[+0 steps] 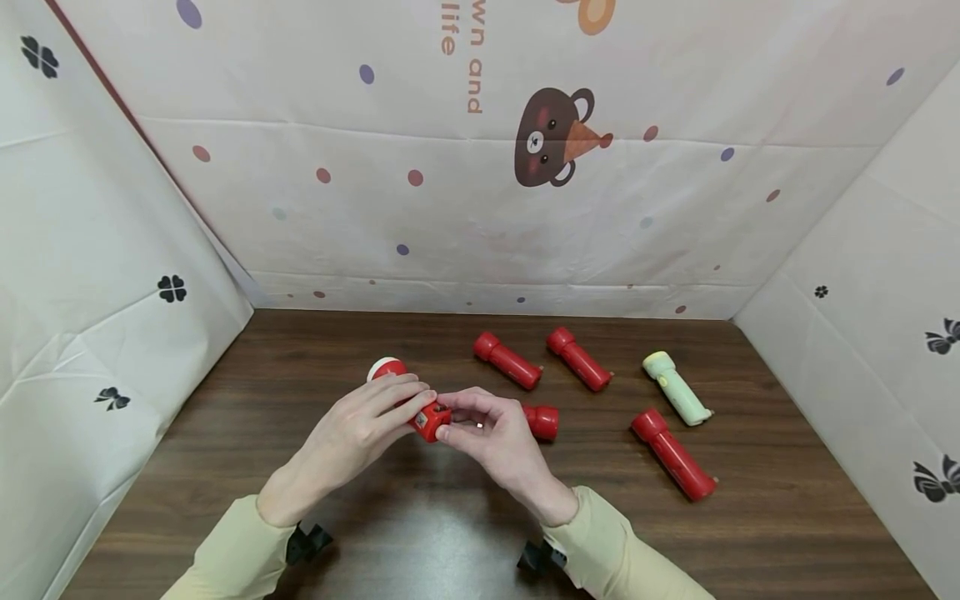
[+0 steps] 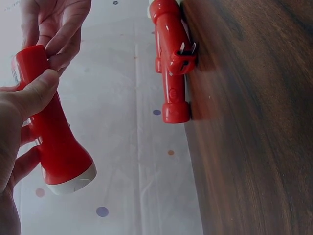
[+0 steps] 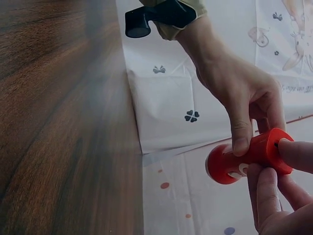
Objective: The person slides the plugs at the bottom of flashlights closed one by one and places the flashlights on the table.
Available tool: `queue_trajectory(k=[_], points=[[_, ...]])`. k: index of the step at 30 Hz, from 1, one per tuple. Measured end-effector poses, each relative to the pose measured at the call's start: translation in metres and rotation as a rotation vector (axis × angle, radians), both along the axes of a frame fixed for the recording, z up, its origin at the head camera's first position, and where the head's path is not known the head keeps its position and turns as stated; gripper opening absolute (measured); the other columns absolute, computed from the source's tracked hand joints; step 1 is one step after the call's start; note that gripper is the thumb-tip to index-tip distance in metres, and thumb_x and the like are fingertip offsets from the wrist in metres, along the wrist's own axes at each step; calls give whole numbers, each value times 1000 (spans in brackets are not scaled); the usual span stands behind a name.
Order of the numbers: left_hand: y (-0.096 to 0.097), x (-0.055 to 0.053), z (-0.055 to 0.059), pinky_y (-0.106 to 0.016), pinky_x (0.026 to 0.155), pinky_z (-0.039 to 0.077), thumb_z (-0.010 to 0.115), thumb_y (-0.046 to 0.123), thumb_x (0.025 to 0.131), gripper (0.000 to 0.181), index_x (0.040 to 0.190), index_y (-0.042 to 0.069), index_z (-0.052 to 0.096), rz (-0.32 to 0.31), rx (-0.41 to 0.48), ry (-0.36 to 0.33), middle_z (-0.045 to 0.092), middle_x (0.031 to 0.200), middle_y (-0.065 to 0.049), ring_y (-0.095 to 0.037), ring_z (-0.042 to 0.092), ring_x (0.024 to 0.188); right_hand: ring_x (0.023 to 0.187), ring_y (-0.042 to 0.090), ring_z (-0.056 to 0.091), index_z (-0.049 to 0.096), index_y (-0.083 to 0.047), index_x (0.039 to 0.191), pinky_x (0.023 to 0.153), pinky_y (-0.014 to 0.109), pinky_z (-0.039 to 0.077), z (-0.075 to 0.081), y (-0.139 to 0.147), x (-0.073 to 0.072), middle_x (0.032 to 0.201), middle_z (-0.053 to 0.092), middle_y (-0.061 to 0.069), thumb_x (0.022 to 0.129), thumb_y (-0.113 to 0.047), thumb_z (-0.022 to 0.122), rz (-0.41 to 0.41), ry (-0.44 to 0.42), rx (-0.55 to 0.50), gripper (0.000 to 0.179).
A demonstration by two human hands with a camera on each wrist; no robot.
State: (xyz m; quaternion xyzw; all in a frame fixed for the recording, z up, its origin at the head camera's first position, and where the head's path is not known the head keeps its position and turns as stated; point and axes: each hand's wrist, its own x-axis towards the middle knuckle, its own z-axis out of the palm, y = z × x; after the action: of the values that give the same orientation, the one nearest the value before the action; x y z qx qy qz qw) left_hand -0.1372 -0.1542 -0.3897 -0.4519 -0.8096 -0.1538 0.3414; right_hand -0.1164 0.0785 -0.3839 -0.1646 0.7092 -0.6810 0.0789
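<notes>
Raised above the tabletop is a red flashlight (image 2: 61,142) with a white rim at its lens end. My left hand (image 1: 360,425) wraps its body, thumb along the side in the left wrist view. At the tail end, the right hand (image 1: 502,442) pinches the flashlight between thumb and fingers. In the right wrist view, the right thumb (image 3: 298,155) presses against the tail's end face, over a small dark spot. Partly hidden behind the right hand, another red flashlight (image 1: 543,422) lies on the table.
On the dark wooden table (image 1: 300,358) lie two red flashlights at the back, one (image 1: 508,360) left of the other (image 1: 580,359). Farther right are a pale green flashlight (image 1: 678,390) and a red one (image 1: 673,455). Printed white sheets (image 1: 300,225) enclose the back and sides.
</notes>
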Motion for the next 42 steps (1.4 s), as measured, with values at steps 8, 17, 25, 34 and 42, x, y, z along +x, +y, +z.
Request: queue_trajectory(k=[8,17,25,34,42], points=[[0,0,-1,-41,93,64,101,10,59,73,127,9,74,-12,13,32,78,117,-7,-23,74,110,100,4,71,73,0,127,91,21,63,-3,-1,0,127,71,22,90,-1,78,-6,-2,16,37],[0,-1,-1,-41,93,64,100,10,61,71,127,9,74,-15,11,38,78,118,-6,-23,73,111,104,12,70,70,3,130,95,23,63,-4,-2,1,131,69,26,90,0,78,3,4,-4,40],[2,-2,0,-43,90,65,102,9,54,78,127,8,74,-30,23,63,78,117,-7,-24,74,109,106,15,70,69,3,129,96,24,63,-6,-4,2,131,68,25,90,0,78,-7,9,-4,40],[-1,-2,-3,-40,92,64,101,10,58,72,125,9,75,-21,18,40,78,117,-6,-23,74,110,106,13,72,70,3,129,95,25,63,-7,-4,3,129,69,25,89,0,78,-14,34,5,40],[-1,-2,-3,-40,92,64,100,10,59,71,125,10,75,-35,34,25,78,117,-6,-23,74,110,103,3,72,72,-3,128,94,25,64,-7,-2,3,127,71,18,89,0,79,-22,46,51,39]])
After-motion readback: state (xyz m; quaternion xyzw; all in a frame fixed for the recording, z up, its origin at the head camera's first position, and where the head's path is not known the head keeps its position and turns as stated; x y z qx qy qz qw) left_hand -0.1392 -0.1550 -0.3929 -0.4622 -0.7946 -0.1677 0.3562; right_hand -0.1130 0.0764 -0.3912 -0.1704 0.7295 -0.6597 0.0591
